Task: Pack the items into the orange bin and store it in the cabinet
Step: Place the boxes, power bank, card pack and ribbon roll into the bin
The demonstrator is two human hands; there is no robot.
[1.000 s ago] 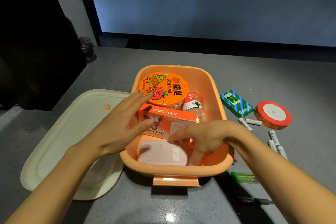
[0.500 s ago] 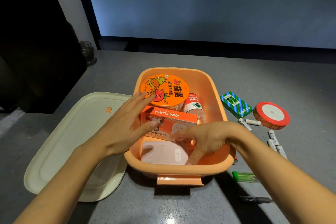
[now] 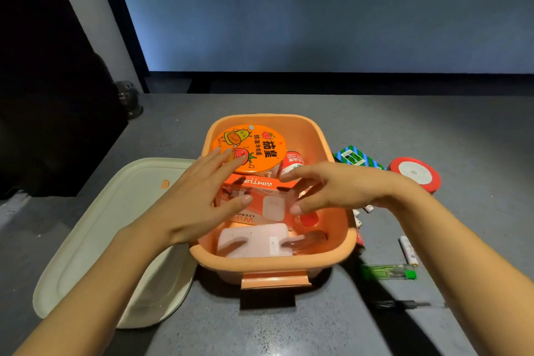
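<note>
The orange bin (image 3: 271,264) stands on the grey table. Inside it are a round orange noodle cup (image 3: 251,147) at the back, a small bottle with a red label (image 3: 293,163), an orange carton (image 3: 268,199) and a pale pink flat box (image 3: 254,240) at the front. My left hand (image 3: 199,196) hovers over the bin's left side, fingers spread, tips near the noodle cup and carton. My right hand (image 3: 338,188) is raised above the carton, fingers apart, holding nothing.
A cream lid (image 3: 109,228) lies left of the bin. To its right lie a green-and-blue box (image 3: 357,156), a red ribbon spool (image 3: 414,173), several white batteries (image 3: 409,250), a green lighter (image 3: 388,272) and a dark pen (image 3: 404,304).
My right hand has lifted out of the bin's front corner and now floats above the carton. My left hand stays at the bin's left side. The view has shifted slightly.
</note>
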